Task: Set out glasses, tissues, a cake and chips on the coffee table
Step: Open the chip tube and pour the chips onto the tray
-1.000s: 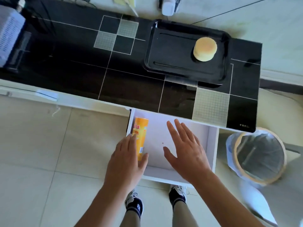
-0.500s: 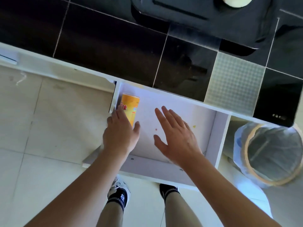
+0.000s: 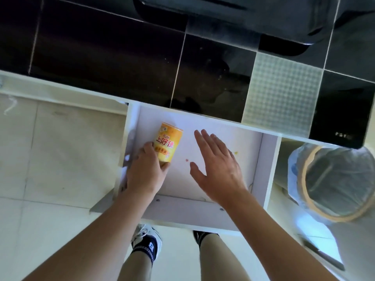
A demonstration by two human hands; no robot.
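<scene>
step: fetching the chips. Chips can [image 3: 169,144] lies in the open white drawer [image 3: 261,171] under the coffee table [image 3: 105,57], near the drawer's left wall.
left hand [image 3: 145,173]: fingers and thumb curled round the can's lower end, gripping it. Whether the can is lifted off the drawer floor, can't tell.
right hand [image 3: 217,169]: over the drawer middle, fingers straight and slightly spread, holding nothing. Whether it touches the drawer floor, can't tell.
table top: black glass, a black tray [image 3: 233,19] cut off at the top edge. Tray contents out of view.
progress: judged early to mid. Chips gripped but not yet on the table. Glasses, tissues and cake not visible in this view, so their status is unknown.
left to do: lift can clear of the drawer, set it on the table top, shut the drawer, then whatever remains of the other three items.
risk: can sits close to the left drawer wall, so knuckles may clip it on the way out.
other: lined waste bin [image 3: 334,183] right of the drawer; small crumbs on the drawer floor.
</scene>
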